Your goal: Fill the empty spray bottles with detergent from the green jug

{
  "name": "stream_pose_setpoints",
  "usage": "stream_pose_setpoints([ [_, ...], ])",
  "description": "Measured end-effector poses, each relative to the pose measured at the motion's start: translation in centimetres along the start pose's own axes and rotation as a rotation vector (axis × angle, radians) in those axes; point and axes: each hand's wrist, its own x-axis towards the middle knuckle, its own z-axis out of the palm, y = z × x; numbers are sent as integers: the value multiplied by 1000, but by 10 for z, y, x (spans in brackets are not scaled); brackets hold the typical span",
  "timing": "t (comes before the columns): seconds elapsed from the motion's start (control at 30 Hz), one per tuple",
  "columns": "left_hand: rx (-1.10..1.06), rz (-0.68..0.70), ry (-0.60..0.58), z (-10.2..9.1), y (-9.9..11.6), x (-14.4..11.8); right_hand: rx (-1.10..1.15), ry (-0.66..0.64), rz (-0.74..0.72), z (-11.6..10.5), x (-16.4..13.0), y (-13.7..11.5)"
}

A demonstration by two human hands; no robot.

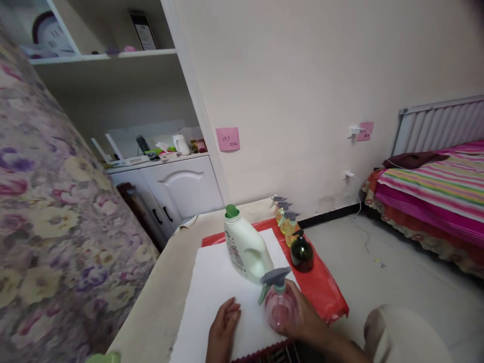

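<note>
My right hand (298, 315) is wrapped around a clear pink spray bottle (280, 310) with a grey-green trigger head, held at the near right part of a white sheet (200, 302). Over that sheet my left hand (224, 327) is loosely curled, with nothing visible in it. Just beyond the pink bottle stands a large pale-green detergent jug (247, 249), tilted in view, with a green piece (231, 210) at its mouth. To the right are a dark green pump bottle (301, 253) and yellow spray bottles (291, 232) in a row on a red plastic cover (315, 285).
A beige-covered table (162, 287) lies beneath the sheet. A floral curtain (75, 227) hangs at left, beside a white cabinet (185, 186) with shelves. A bed (434, 196) stands at right. Something pale green (106, 357) shows at the bottom left edge.
</note>
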Motion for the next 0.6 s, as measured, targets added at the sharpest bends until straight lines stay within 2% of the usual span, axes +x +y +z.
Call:
stream_pose_setpoints([
  [0.2,24,44,-51,-2,-16,6,-201,259,119,-60,-17,23],
  [0.3,32,45,-69,-2,-14,4,-267,388,68,-80,-18,32],
  [0.43,25,49,-81,-3,-13,3,-342,435,9,-91,-12,40],
  [0.6,17,51,-92,-4,-14,5,-326,448,15,-89,-7,56],
])
